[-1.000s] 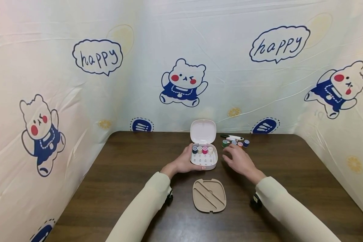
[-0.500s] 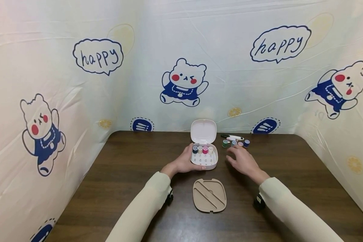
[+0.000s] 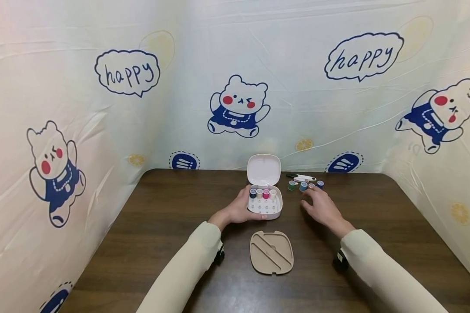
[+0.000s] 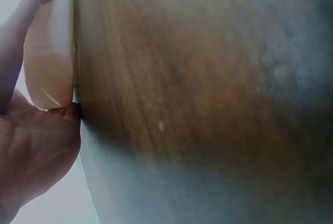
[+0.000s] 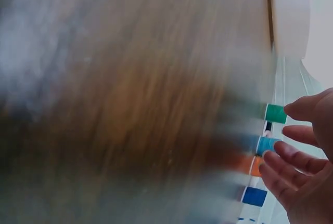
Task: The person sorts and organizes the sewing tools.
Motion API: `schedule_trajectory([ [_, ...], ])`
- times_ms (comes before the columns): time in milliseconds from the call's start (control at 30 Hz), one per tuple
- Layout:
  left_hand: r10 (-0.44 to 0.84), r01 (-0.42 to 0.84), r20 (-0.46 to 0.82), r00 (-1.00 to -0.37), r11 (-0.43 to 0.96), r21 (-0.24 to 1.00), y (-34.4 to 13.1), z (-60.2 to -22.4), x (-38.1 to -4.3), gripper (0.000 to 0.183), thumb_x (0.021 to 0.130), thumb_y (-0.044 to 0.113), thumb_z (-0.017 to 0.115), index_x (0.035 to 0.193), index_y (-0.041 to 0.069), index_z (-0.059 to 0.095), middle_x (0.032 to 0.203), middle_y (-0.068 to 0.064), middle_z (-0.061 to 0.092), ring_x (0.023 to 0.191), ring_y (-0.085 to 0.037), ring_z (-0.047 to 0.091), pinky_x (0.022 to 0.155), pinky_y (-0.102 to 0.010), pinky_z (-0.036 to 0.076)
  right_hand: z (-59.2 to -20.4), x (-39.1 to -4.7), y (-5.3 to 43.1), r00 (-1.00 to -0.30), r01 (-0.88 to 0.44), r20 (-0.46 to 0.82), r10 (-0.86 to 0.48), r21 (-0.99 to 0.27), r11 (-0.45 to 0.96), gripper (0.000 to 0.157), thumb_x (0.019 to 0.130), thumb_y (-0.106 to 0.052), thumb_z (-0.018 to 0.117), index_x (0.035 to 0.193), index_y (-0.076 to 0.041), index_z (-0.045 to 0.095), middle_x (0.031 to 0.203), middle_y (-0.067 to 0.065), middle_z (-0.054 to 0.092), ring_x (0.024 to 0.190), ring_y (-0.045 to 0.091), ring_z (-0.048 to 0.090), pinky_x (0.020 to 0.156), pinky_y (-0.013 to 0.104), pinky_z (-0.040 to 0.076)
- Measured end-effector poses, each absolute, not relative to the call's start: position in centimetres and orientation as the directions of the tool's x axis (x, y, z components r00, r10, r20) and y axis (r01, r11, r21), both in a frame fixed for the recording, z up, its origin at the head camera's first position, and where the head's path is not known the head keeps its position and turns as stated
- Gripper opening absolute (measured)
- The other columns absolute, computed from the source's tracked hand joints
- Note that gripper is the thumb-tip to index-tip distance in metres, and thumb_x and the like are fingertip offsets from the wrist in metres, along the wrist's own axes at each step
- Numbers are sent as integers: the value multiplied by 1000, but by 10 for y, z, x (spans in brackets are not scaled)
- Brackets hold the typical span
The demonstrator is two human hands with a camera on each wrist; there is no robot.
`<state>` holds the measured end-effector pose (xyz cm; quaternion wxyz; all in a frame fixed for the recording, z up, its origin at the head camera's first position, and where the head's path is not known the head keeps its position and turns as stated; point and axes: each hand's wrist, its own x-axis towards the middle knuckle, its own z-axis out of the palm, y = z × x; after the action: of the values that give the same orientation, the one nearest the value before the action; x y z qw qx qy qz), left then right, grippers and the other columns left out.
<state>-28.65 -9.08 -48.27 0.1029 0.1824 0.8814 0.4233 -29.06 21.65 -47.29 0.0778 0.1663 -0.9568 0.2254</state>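
My left hand (image 3: 236,210) grips a white thread box (image 3: 274,215) by its left side, thumb along the front wall. Its lid (image 3: 264,169) stands raised at the back. Inside, a row of spools sits on pegs, among them a dark navy spool (image 3: 252,194) and a pink spool (image 3: 266,194); bare pegs show in front. My right hand (image 3: 323,208), fingers parted and bent slightly, hovers by loose spools and holds nothing that I can see. Those are a green spool (image 5: 276,114), a light blue spool (image 3: 303,186), an orange spool (image 5: 256,166) and a blue spool (image 5: 254,196).
A beige tray (image 3: 272,253) with diagonal ridges lies on the dark wooden table (image 3: 172,208) in front of the box. Behind the loose spools are white thread snips (image 3: 305,178) and a black-ended item (image 3: 291,175). A printed cloth (image 3: 297,108) hangs around the table.
My right hand has shifted rightward past the loose spools, uncovering the light blue one. The left hand and box have stayed where they were.
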Motion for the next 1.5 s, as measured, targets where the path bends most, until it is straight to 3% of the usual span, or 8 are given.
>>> schedule_trajectory([
  [733,420,263,-8,-908,584,768,-90,-487,-290,115,77,41,91,158,6,18,150,-19,33,138,-30,38,116,-42,31,-483,-307,239,-970,-195,229,-76,-558,807,34,93,-10,67,117,12,63,112,31,62,106,45,58,95,58,46],
  [1000,422,268,-4,-907,582,768,-91,-486,-290,115,77,42,91,158,6,17,151,-20,33,138,-30,38,116,-43,32,-486,-315,238,-972,-148,234,5,-633,760,43,96,-11,68,128,15,57,117,33,64,110,46,61,97,57,47],
  [1300,421,267,3,-907,571,776,-91,-485,-288,114,77,39,91,158,4,18,149,-20,34,137,-30,39,115,-44,32,-492,-319,231,-961,-136,265,72,-686,715,29,95,-13,71,113,9,66,108,27,71,105,42,65,96,53,46],
  [1500,425,267,-6,-905,579,770,-91,-483,-288,116,77,40,91,159,6,17,152,-20,32,138,-30,37,116,-43,31,-494,-324,229,-959,-96,251,128,-719,688,27,95,-14,71,112,7,67,107,25,71,103,39,66,94,50,47],
])
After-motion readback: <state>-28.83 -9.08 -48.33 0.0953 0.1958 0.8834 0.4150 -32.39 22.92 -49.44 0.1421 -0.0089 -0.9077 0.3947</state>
